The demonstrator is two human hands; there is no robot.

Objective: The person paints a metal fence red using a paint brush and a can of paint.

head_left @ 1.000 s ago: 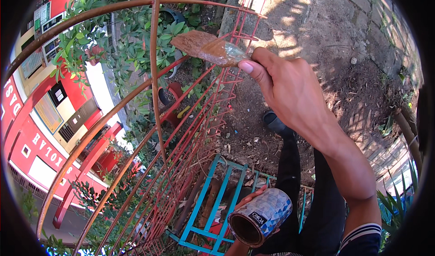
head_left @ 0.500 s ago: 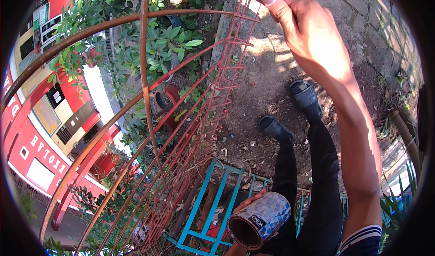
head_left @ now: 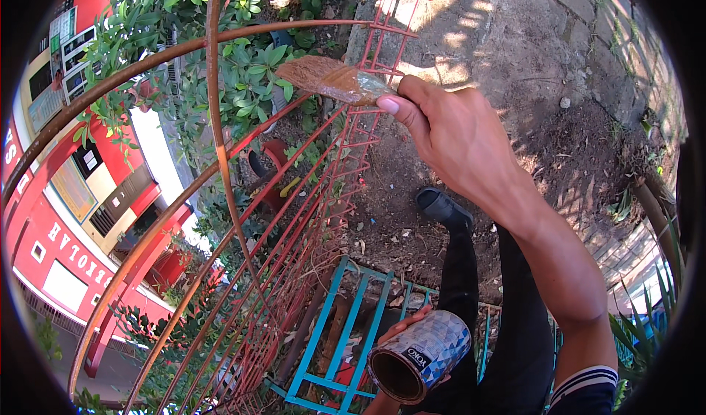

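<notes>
Right grip (head_left: 460, 132) clamped on a brown-coated paintbrush (head_left: 320, 77), thumb against its handle. Bristles point toward the upright curved metal rod (head_left: 220, 150), apart from it in view. Left grip (head_left: 404, 327) wraps the patterned paint can (head_left: 445, 345), mouth tilted toward me. Judged step: painting rods, between strokes. Next move calls for laying bristles along metal.
</notes>
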